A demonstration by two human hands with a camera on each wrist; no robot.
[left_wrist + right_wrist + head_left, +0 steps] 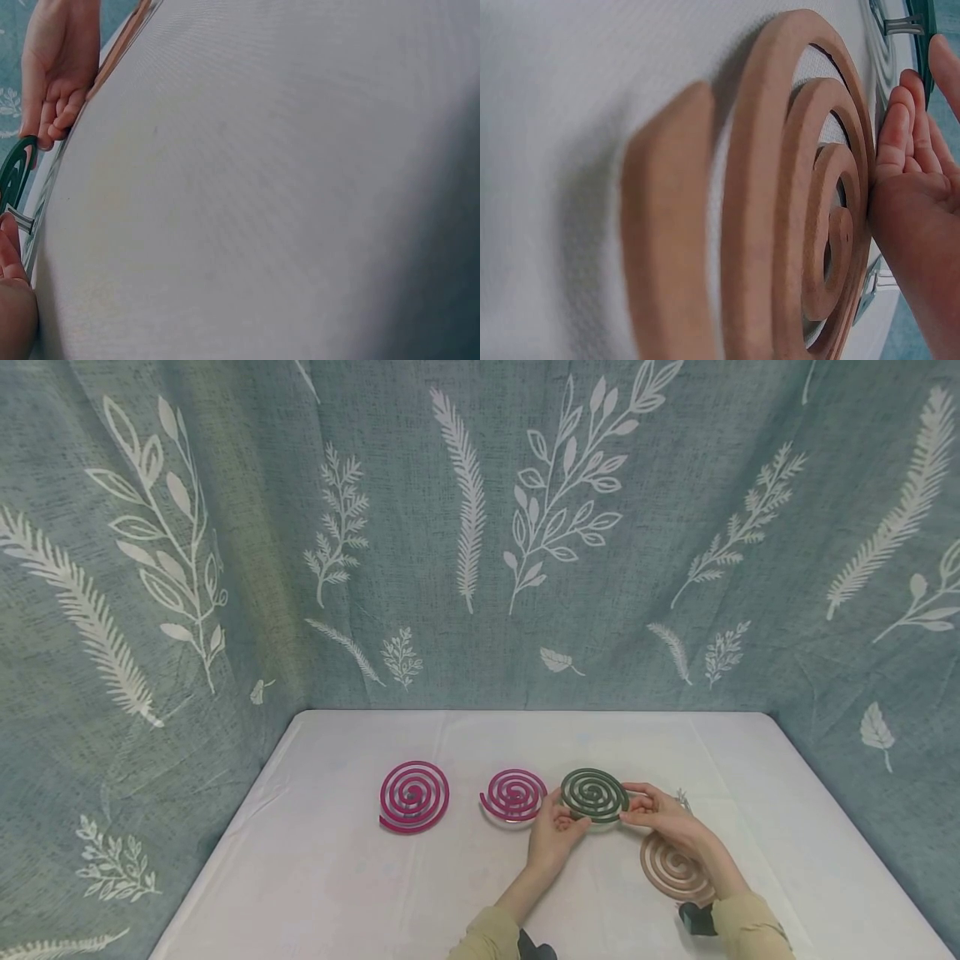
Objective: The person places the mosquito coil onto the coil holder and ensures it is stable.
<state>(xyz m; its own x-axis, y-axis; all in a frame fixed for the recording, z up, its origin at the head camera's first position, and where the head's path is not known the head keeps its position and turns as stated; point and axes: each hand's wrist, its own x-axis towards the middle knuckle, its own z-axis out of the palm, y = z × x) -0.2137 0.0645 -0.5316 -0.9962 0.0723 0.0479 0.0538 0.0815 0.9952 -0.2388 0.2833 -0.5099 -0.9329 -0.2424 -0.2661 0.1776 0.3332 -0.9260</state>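
Observation:
A dark green spiral coil is held flat between two hands. My left hand grips its lower left edge, and my right hand pinches its right edge between thumb and fingers. At the left border of the left wrist view, the green coil has a small metal piece beneath it. The right wrist view shows the right hand beyond a brown spiral coil, with a metal piece under the green coil.
Two magenta spiral coils, one at the left and one beside my left hand, are on the white table. The brown coil lies below my right forearm. A patterned blue-green curtain hangs around the table.

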